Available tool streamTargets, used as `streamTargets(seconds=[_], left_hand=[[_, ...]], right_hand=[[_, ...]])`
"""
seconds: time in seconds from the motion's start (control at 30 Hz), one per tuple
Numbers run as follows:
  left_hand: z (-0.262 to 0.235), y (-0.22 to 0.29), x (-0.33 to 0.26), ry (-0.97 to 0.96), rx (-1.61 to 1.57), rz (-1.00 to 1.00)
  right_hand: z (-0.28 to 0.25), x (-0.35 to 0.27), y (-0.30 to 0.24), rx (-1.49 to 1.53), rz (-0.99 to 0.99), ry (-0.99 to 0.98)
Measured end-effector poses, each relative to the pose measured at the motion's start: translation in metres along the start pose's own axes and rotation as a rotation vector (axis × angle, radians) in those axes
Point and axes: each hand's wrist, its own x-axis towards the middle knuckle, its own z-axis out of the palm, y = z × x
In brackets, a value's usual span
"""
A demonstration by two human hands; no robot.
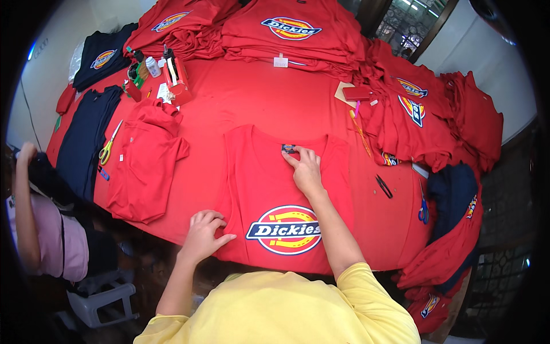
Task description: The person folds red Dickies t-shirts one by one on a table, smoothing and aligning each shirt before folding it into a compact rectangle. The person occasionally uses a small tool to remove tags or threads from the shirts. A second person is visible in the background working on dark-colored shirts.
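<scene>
A folded red T-shirt (275,183) with a large oval logo on its chest lies in front of me, its neckline toward the far side. My right hand (305,167) reaches across it to the collar, thumb and index finger pinched at the small dark neck label (288,148). The fingertips cover part of that label. Near the shirt's lower left edge rests my left hand (207,234), open, thumb apart from the slightly curled fingers. It touches the cloth and grips nothing that I can see.
Stacks of red shirts (292,34) line the back and right. Left are another red shirt (146,166), yellow scissors (107,150), dark garments (91,137) and a red tape dispenser (176,80). Black snips (384,186) and blue scissors (423,209) lie right. A person (48,229) is at left.
</scene>
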Motion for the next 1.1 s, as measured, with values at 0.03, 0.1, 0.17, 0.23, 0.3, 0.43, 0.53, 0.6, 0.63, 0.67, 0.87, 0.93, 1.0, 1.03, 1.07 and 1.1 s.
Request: streamTargets(seconds=[0.03, 0.1, 0.17, 0.23, 0.3, 0.43, 0.53, 0.6, 0.63, 0.67, 0.87, 0.93, 1.0, 1.03, 1.07, 1.1], left_hand=[[-0.006, -0.002, -0.004, -0.018, 0.033, 0.009], [-0.017, -0.008, -0.012, -0.054, 0.098, 0.029], [-0.023, -0.01, -0.012, -0.12, 0.088, -0.005], [-0.022, -0.012, -0.01, -0.176, 0.054, -0.007], [-0.015, -0.011, -0.008, -0.216, 0.0, -0.015], [-0.014, -0.019, -0.002, -0.226, -0.155, -0.044], [-0.024, -0.018, 0.004, -0.242, -0.374, -0.179], [-0.024, -0.026, 0.006, -0.208, -0.397, -0.17], [-0.022, -0.032, 0.01, -0.185, -0.385, -0.174], [-0.023, -0.032, 0.015, -0.186, -0.423, -0.152], [-0.024, -0.017, 0.025, -0.213, -0.332, -0.158], [-0.017, -0.019, 0.022, -0.094, -0.297, -0.016], [-0.01, -0.017, 0.017, -0.041, -0.217, 0.033], [-0.006, -0.014, 0.013, -0.045, -0.156, 0.011], [-0.003, -0.012, 0.01, -0.053, -0.097, -0.005], [-0.003, -0.012, 0.007, -0.023, -0.107, -0.016]], right_hand=[[-0.006, -0.002, -0.004, -0.033, -0.011, -0.021], [-0.013, -0.008, -0.021, -0.05, 0.001, 0.011], [-0.031, -0.012, -0.055, 0.023, 0.003, -0.03], [-0.03, -0.026, -0.091, 0.358, -0.12, -0.151], [-0.023, -0.051, -0.142, 0.826, -0.224, -0.221], [-0.038, -0.072, -0.176, 0.68, -0.058, -0.641], [-0.031, -0.071, -0.16, 0.76, -0.098, -0.48], [-0.025, -0.067, -0.153, 0.798, -0.002, -0.43], [-0.026, -0.064, -0.147, 0.825, 0.049, -0.434], [-0.019, -0.065, -0.141, 0.832, 0.101, -0.429], [-0.017, -0.064, -0.135, 0.853, 0.223, -0.489], [-0.019, -0.061, -0.136, 0.848, 0.242, -0.514], [-0.014, -0.056, -0.131, 0.942, 0.272, -0.543], [-0.012, -0.049, -0.128, 0.989, 0.28, -0.558], [-0.012, -0.034, -0.125, 0.921, 0.225, -0.414], [-0.011, -0.014, -0.122, 0.876, 0.251, -0.384]])
